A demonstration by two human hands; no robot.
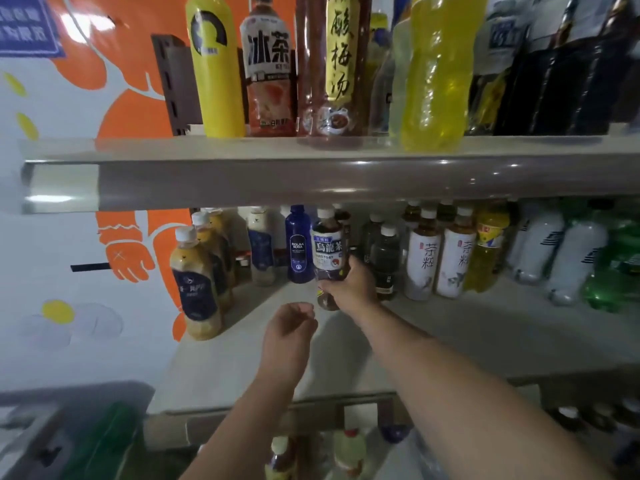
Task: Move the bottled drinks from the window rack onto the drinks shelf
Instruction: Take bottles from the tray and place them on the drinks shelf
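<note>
My right hand (349, 284) grips the lower half of a brown oolong tea bottle (327, 247) with a white cap and holds it upright over the middle drinks shelf (450, 334), right of a dark blue soda bottle (299, 249). My left hand (289, 327) hovers just below and left of the tea bottle, fingers loosely curled, holding nothing. The bottle's base seems slightly above the shelf board; I cannot tell whether it touches.
Milk-tea bottles (195, 289) line the shelf's left end; white tea bottles (420, 259), yellow and green bottles fill the right. The upper shelf (311, 178) overhangs close above, carrying tall bottles. More bottles (349, 452) stand below. An orange-and-white wall (86, 237) bounds the left.
</note>
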